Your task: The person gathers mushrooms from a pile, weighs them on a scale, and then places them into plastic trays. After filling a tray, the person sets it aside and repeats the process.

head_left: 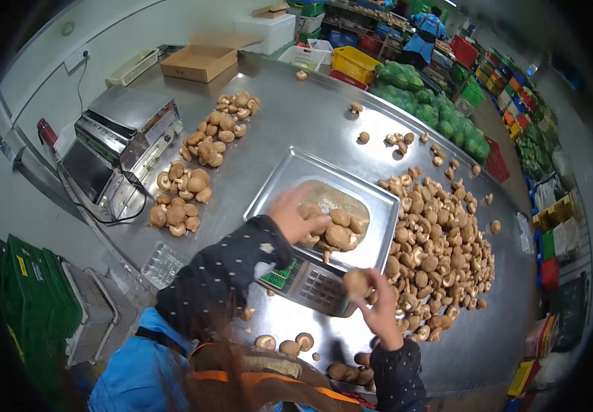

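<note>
Both hands (pixel 295 214) over scale (pixel 372 199)

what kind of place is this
Likely a produce packing or sorting room. Loose mushrooms are heaped on a steel table around a weighing scale, with stacked colored crates of vegetables along the aisle.

Brushed steel table (pixel 296 117), dull sheen, glare patches at 1 o'clock. Scale pan (pixel 289 175) polished metal, smoother than table. Mushrooms (pixel 440 247) matt, tan caps. Box (pixel 197 63) at 11 o'clock plain matt cardboard. Sleeves (pixel 224 271) dark dotted cloth. Crates (pixel 355 62) at 12 glossy plastic.
</note>
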Demonstrator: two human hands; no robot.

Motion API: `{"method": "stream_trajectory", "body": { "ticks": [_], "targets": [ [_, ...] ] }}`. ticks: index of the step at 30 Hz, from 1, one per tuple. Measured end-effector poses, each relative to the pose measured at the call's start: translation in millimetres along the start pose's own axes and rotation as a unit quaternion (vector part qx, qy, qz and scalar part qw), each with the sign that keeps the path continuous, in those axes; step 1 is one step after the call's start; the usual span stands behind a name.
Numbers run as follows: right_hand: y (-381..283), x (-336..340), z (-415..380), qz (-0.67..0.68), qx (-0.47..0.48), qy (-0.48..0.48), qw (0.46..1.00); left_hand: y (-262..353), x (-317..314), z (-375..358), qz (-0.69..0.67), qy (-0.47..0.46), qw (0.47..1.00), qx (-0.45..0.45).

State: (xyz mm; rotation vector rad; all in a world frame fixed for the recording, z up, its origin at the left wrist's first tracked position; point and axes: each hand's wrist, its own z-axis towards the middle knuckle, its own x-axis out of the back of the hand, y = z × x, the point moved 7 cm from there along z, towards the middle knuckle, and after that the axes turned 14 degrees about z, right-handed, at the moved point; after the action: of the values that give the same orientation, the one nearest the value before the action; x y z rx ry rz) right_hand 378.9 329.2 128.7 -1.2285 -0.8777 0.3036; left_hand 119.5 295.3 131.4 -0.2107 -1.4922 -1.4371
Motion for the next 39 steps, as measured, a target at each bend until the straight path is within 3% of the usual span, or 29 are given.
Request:
{"method": "stream_trajectory", "body": {
  "ticks": [2,3,5,9,11,14,15,17,18,19,23,27,28,29,31,33,34,37,39],
  "targets": [
    [-36.7,9.5,40.6,0.000,0.100,0.081,0.992,8.4,-15.4,3.5,0.039,-0.040,0.998,0.011],
    [-39.0,8.9,58.1,-0.013,0.170,0.099,0.980,9.2,-18.4,3.5,0.041,-0.030,0.999,0.011],
    [-53.7,-2.9,87.3,-0.040,0.222,0.104,0.969,5.9,-34.6,0.5,0.063,-0.085,0.994,0.013],
    [-37.9,-44.5,107.7,-0.164,0.199,0.012,0.966,-16.3,-60.7,-1.1,0.162,-0.145,0.976,-0.005],
    [-15.1,-45.5,116.9,-0.120,0.168,0.000,0.978,-15.3,-60.8,-0.9,0.142,-0.162,0.976,-0.017],
    [-48.6,-34.6,110.4,-0.132,0.295,-0.022,0.946,-12.1,-28.3,0.6,0.067,-0.133,0.983,0.109],
    [-71.0,-29.0,99.9,-0.159,0.328,-0.024,0.931,-25.2,-41.5,9.7,0.070,-0.128,0.983,0.113],
    [-36.7,0.3,98.3,-0.094,0.338,-0.082,0.933,-45.8,-108.6,27.3,-0.079,-0.336,0.936,0.066],
    [6.7,9.3,119.9,-0.018,0.045,-0.054,0.997,-40.3,-73.7,24.4,0.051,-0.229,0.938,0.255],
    [54.5,12.4,117.9,0.057,-0.253,-0.020,0.966,-32.6,-71.5,24.2,0.060,-0.224,0.937,0.262],
    [91.3,4.0,116.3,0.149,-0.197,-0.038,0.968,-31.5,-89.7,18.2,0.069,-0.265,0.941,0.200],
    [32.0,-17.6,138.9,0.084,-0.073,-0.026,0.993,-50.5,-70.7,30.3,0.089,-0.227,0.955,0.171],
    [19.6,-29.2,150.2,0.154,-0.098,-0.019,0.983,-67.8,-65.6,45.0,0.107,-0.169,0.966,0.163],
    [4.1,-39.6,167.8,0.119,-0.064,-0.023,0.991,-85.5,-60.0,59.7,0.126,-0.111,0.974,0.154],
    [-14.9,-67.7,203.3,0.049,0.135,-0.074,0.987,-93.5,11.1,80.3,0.098,-0.088,0.972,0.196],
    [-68.2,-108.3,235.3,0.161,-0.046,-0.018,0.986,-91.0,102.2,80.3,0.076,-0.018,0.964,0.254],
    [-72.4,-130.9,254.2,0.200,-0.094,-0.019,0.975,-108.5,124.3,93.8,0.057,-0.009,0.969,0.241],
    [-54.5,-197.9,308.9,0.339,-0.152,-0.093,0.924,-158.5,151.2,122.2,0.076,0.003,0.969,0.234],
    [-33.0,-226.2,332.3,0.338,-0.248,-0.078,0.904,-188.7,146.0,149.1,0.109,0.006,0.965,0.237]
  ]
}}
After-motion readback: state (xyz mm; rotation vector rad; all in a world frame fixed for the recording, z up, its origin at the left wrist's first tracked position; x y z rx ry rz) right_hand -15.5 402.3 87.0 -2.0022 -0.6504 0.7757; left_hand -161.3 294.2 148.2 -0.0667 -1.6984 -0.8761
